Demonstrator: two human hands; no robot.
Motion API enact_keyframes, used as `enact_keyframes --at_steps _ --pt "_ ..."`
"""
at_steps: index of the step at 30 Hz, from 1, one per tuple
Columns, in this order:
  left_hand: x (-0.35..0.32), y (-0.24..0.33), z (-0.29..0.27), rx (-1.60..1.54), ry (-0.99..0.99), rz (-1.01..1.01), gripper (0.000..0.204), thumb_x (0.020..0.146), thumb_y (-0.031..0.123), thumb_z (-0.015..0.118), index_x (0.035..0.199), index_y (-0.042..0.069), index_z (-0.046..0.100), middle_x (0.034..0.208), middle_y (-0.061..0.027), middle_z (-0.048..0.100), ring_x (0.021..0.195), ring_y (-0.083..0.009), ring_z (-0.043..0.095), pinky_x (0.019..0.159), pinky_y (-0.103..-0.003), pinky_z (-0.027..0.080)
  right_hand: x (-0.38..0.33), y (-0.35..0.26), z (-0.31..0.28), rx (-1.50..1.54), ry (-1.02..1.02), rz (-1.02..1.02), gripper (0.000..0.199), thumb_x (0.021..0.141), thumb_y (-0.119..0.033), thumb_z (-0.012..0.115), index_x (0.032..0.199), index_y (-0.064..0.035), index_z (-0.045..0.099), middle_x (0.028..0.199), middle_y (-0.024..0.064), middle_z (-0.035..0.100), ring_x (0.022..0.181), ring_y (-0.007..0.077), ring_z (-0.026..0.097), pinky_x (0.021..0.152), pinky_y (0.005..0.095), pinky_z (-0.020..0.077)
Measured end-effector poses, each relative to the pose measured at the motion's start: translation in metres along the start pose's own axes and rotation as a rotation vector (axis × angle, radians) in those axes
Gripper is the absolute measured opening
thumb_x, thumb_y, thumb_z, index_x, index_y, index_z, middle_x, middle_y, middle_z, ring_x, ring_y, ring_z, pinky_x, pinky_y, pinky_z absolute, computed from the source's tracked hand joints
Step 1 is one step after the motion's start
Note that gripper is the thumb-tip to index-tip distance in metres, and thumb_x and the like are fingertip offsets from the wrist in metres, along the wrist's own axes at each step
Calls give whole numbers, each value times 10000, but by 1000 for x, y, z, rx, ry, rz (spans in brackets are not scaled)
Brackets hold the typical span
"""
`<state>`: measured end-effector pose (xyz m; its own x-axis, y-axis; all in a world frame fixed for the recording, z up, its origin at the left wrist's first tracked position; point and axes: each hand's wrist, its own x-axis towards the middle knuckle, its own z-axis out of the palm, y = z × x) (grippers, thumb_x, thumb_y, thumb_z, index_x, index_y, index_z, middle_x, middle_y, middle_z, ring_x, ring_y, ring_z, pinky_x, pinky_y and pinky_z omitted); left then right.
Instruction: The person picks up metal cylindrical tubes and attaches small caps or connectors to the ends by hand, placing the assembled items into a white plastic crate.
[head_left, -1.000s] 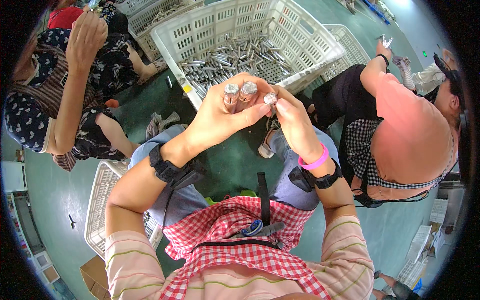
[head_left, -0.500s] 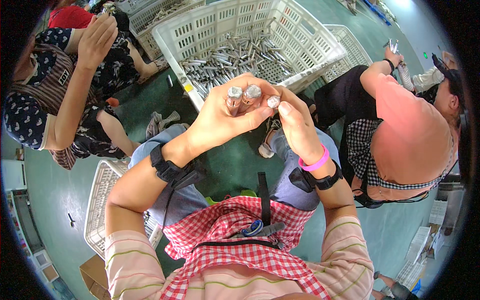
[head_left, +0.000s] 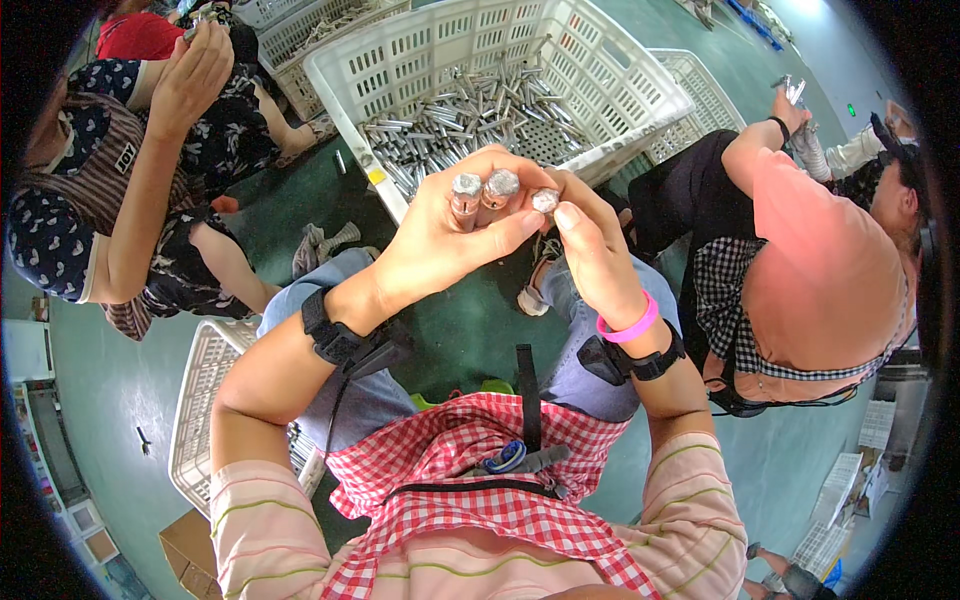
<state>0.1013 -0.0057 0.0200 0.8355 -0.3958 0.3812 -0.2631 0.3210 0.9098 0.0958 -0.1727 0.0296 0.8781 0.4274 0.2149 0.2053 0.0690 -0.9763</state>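
In front of my chest, my left hand (head_left: 440, 230) is curled round two silver hex-head bolts, a left one (head_left: 466, 188) and a right one (head_left: 502, 184). Their heads point up toward me, and their shanks are mostly hidden by my fingers. A third hex-head bolt (head_left: 545, 201) sits between my two hands, with its head facing me. My right hand (head_left: 597, 255) closes on this one with thumb and fingers, while my left thumb tip lies close beside it. Beyond my hands, a white plastic crate (head_left: 640, 125) holds a heap of loose metal bolts (head_left: 470, 115).
Another white crate (head_left: 205, 395) stands by my left leg, with a cardboard box (head_left: 190, 550) behind it. Co-workers sit on either side, one with a raised hand (head_left: 190, 80) at left, another with a hand (head_left: 790, 112) holding metal pieces at right. More crates (head_left: 690, 90) stand beyond.
My hands and the bolts have shifted very slightly to the left; my grip looks the same. The co-worker at right has tilted the metal pieces a little.
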Motion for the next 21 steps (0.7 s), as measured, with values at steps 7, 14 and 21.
enact_keyframes --at_steps 7,14,21 --pt "-1 -3 1 -62 40 -7 219 758 7 595 970 8 544 907 -23 548 841 -85 511 750 -220 416 -1 2 0 23 -13 75 250 877 -226 406 951 -10 507 894 0 494 852 71 442 766 221 352" --pt "-3 -3 3 61 79 -28 188 757 22 610 938 16 557 883 -4 561 802 -51 499 704 -192 417 -3 1 0 146 -78 70 376 869 -253 391 1092 37 482 1033 52 518 957 112 465 857 245 344" --pt "-5 -1 6 135 98 39 175 760 41 624 925 25 566 841 25 542 700 -29 445 602 -176 376 -5 1 4 31 -38 90 404 867 -267 390 1111 43 474 1014 49 522 955 118 466 864 250 344"
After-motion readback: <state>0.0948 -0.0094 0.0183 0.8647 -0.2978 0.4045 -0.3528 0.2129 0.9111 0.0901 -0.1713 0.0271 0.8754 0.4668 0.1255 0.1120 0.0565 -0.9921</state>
